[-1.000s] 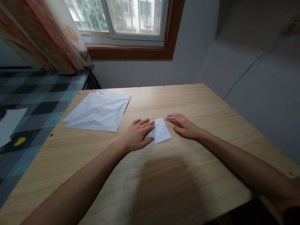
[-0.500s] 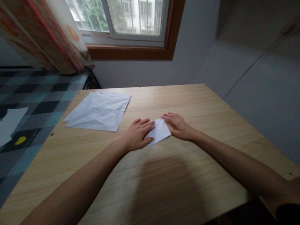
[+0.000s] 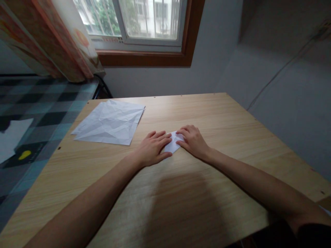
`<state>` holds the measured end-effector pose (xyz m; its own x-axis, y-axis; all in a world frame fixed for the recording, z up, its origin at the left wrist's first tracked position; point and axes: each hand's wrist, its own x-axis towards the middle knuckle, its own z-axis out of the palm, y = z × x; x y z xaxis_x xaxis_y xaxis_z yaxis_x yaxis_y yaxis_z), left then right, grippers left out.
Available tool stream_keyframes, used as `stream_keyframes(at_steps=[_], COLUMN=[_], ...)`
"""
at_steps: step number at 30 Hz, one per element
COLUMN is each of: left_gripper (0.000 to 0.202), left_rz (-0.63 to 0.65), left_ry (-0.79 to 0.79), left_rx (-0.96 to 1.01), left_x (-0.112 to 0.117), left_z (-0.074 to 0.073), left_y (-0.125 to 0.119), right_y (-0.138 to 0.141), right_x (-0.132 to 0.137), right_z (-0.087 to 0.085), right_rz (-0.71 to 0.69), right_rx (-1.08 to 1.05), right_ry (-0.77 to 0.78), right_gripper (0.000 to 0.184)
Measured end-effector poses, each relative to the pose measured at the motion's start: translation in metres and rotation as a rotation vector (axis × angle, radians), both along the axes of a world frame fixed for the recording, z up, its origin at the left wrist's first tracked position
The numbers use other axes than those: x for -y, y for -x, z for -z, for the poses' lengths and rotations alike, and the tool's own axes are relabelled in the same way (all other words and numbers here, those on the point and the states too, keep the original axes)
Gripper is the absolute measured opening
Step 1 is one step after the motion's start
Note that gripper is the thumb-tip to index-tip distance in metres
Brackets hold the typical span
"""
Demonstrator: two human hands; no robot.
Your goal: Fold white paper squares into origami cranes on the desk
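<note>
A small piece of folded white paper (image 3: 173, 147) lies on the wooden table, partly covered by both hands. My left hand (image 3: 154, 147) rests flat on its left side, fingers spread and thumb along the near edge. From the right, my right hand (image 3: 193, 140) reaches over the paper with bent fingers and thumb on its right part, which looks folded inward. How the paper's layers sit beneath the right hand is hidden.
Creased white sheets (image 3: 110, 122) lie overlapping at the table's back left. The wooden table (image 3: 124, 213) stands below a window (image 3: 152, 20). To the left is a checkered cloth surface (image 3: 51, 103) with white paper (image 3: 15, 137) on it. A cable (image 3: 274, 75) hangs along the right wall.
My right hand has moved slightly left onto the paper, its fingers now bent. The paper's right part has been brought inward, so less of it shows. My left hand has stayed in place.
</note>
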<state>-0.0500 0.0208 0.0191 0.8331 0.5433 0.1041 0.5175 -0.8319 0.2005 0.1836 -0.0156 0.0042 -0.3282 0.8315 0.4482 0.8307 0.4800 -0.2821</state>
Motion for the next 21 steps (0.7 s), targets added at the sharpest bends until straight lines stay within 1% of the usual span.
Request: stream_keyframes(at_steps=[1, 2, 4, 5, 6, 8, 11, 13, 15, 17, 18, 19, 21], left_gripper=[0.055, 0.055, 0.053, 0.052, 0.052, 0.055, 0.059, 0.059, 0.060, 0.061, 0.062, 0.064, 0.071], left_rz=[-0.001, -0.003, -0.007, -0.008, -0.010, -0.015, -0.021, -0.022, -0.018, -0.018, -0.021, -0.027, -0.053], left_ry=[-0.004, -0.006, -0.007, -0.007, -0.006, -0.002, -0.001, -0.005, -0.012, -0.014, -0.008, 0.003, 0.024], left_rx=[0.001, 0.003, 0.005, 0.004, 0.001, -0.011, -0.024, -0.027, -0.014, 0.015, 0.031, 0.047, 0.086], left_x=[0.000, 0.000, 0.000, 0.000, 0.000, 0.000, 0.000, 0.000, 0.000, 0.000, 0.000, 0.000, 0.000], left_z=[0.000, 0.000, 0.000, 0.000, 0.000, -0.001, -0.001, -0.001, -0.001, 0.000, 0.000, 0.000, 0.000], left_y=[0.000, -0.001, -0.001, -0.002, -0.002, -0.003, -0.003, -0.003, -0.003, -0.003, -0.003, -0.003, -0.003], right_y=[0.003, 0.004, 0.004, 0.002, -0.001, -0.010, -0.021, -0.022, -0.018, -0.012, -0.010, -0.009, -0.010], right_x=[0.005, 0.010, 0.019, 0.022, 0.024, 0.024, 0.017, 0.013, 0.013, 0.015, 0.016, 0.018, 0.020], right_z=[0.001, 0.003, 0.006, 0.008, 0.009, 0.010, 0.007, 0.005, 0.002, 0.000, -0.001, -0.002, -0.003], right_rz=[-0.056, -0.141, -0.331, -0.400, -0.439, -0.442, -0.323, -0.268, -0.238, -0.199, -0.194, -0.212, -0.300], right_rx=[0.027, 0.053, 0.086, 0.093, 0.099, 0.114, 0.117, 0.065, -0.079, -0.276, -0.354, -0.396, -0.382], right_ry=[-0.030, -0.048, -0.054, -0.052, -0.052, -0.054, -0.019, 0.033, 0.099, 0.183, 0.228, 0.267, 0.297], right_gripper=[0.016, 0.016, 0.024, 0.027, 0.030, 0.032, 0.033, 0.034, 0.037, 0.051, 0.052, 0.046, 0.024])
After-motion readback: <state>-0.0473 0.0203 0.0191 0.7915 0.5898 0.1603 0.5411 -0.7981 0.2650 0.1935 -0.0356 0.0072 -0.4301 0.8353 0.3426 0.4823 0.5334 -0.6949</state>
